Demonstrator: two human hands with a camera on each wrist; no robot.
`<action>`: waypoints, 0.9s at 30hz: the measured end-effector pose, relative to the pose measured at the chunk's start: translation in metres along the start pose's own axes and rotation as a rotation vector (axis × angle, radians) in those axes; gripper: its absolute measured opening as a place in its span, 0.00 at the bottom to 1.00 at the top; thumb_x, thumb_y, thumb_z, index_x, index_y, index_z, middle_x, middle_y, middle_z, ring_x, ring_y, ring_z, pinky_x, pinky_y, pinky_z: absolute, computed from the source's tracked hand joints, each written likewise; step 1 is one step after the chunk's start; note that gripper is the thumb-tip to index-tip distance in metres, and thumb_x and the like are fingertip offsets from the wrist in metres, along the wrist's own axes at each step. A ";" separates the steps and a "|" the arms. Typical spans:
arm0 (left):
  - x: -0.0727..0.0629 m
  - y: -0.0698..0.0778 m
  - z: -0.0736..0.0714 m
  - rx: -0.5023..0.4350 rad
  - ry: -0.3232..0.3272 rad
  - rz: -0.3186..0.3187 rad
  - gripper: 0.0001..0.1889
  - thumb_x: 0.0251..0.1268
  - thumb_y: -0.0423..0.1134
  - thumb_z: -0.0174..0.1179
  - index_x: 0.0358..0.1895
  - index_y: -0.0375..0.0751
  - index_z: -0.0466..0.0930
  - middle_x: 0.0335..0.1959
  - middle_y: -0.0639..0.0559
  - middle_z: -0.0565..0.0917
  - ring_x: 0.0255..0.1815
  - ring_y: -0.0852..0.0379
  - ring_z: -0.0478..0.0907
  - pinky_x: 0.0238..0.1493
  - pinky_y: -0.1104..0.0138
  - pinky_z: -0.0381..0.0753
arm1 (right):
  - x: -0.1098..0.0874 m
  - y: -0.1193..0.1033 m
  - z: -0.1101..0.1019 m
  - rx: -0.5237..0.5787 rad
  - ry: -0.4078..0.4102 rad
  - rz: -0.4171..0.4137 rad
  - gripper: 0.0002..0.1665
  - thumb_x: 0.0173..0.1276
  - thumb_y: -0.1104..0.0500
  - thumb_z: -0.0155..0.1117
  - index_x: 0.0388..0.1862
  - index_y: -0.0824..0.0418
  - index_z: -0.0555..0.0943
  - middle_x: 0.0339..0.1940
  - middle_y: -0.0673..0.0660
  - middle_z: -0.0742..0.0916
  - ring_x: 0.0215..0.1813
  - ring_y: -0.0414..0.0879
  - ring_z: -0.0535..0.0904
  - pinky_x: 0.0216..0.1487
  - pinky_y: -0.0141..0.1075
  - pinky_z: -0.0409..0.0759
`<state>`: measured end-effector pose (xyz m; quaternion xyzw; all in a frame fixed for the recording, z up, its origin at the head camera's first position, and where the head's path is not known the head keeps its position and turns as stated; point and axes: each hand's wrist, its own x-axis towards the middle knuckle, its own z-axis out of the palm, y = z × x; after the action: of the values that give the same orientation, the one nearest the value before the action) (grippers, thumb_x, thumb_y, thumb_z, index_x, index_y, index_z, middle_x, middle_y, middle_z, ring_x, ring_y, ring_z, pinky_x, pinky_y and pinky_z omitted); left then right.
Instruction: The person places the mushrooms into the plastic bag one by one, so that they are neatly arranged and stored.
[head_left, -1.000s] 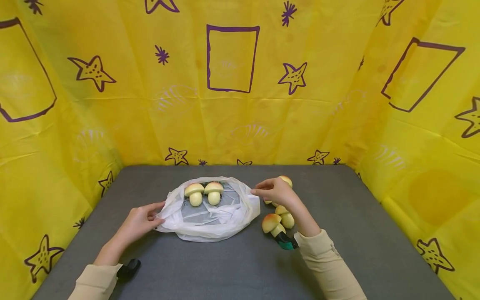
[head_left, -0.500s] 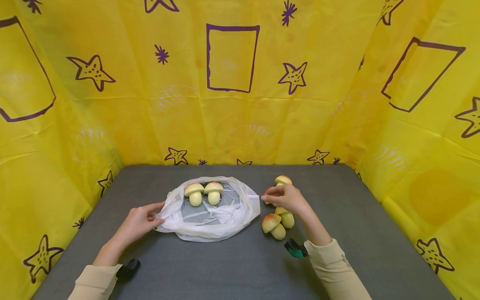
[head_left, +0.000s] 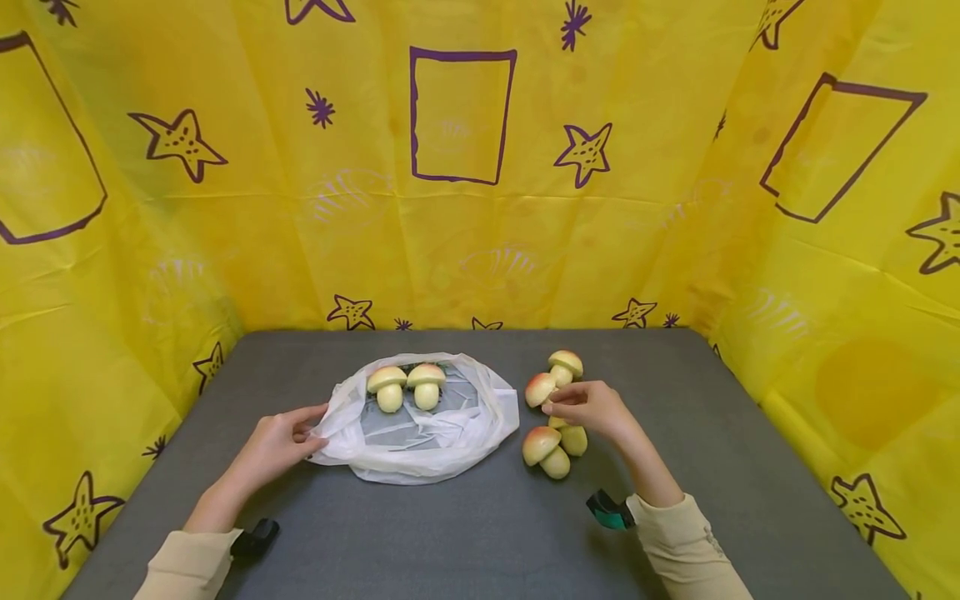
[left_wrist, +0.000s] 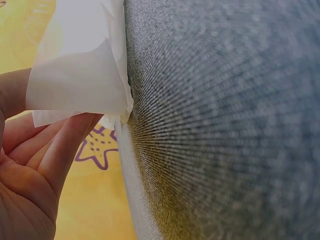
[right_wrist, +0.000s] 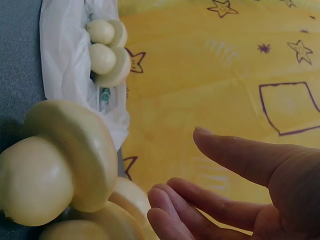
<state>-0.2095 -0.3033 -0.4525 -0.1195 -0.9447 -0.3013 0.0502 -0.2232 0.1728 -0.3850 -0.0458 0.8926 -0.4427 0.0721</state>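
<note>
Left hand [head_left: 277, 447]: palm turned inward, thumb and fingers meet in a pinch. Left forearm [head_left: 183, 562]: beige-sleeved, slants in from lower left. Right hand [head_left: 596, 410]: fingers lightly bent, thumb stands apart from fingertips. Right forearm [head_left: 690, 542]: beige-sleeved, slants in from lower right.

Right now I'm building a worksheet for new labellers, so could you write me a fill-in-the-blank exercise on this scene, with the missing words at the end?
1. The left hand pinches the edge of a bag whose colour is ____.
2. Within the bag's rim show ____ mushrooms.
3. The loose mushrooms near the right hand number ____.
4. The cloth behind the table is mainly ____.

Missing words: white; two; four; yellow.
</note>
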 end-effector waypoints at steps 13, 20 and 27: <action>0.001 0.001 0.000 -0.003 0.009 0.000 0.27 0.53 0.38 0.68 0.59 0.36 0.77 0.50 0.34 0.82 0.41 0.47 0.84 0.39 0.58 0.85 | -0.011 0.011 -0.003 -0.126 -0.008 -0.010 0.21 0.57 0.50 0.71 0.44 0.62 0.85 0.37 0.54 0.89 0.38 0.43 0.82 0.37 0.36 0.79; 0.001 0.000 0.001 0.003 0.003 0.013 0.27 0.54 0.38 0.68 0.59 0.35 0.77 0.48 0.35 0.83 0.40 0.49 0.84 0.38 0.58 0.84 | -0.018 0.020 -0.001 -0.138 -0.011 -0.017 0.19 0.56 0.52 0.72 0.42 0.62 0.85 0.36 0.54 0.89 0.38 0.42 0.83 0.36 0.35 0.79; 0.001 0.000 -0.001 -0.003 0.010 0.007 0.27 0.54 0.37 0.68 0.59 0.36 0.77 0.48 0.36 0.83 0.39 0.49 0.84 0.38 0.59 0.85 | -0.021 0.029 0.002 -0.112 -0.033 -0.030 0.18 0.53 0.52 0.74 0.40 0.62 0.86 0.33 0.52 0.89 0.34 0.39 0.81 0.35 0.34 0.78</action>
<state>-0.2103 -0.3038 -0.4520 -0.1215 -0.9435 -0.3033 0.0559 -0.2025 0.1917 -0.4070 -0.0704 0.9139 -0.3922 0.0776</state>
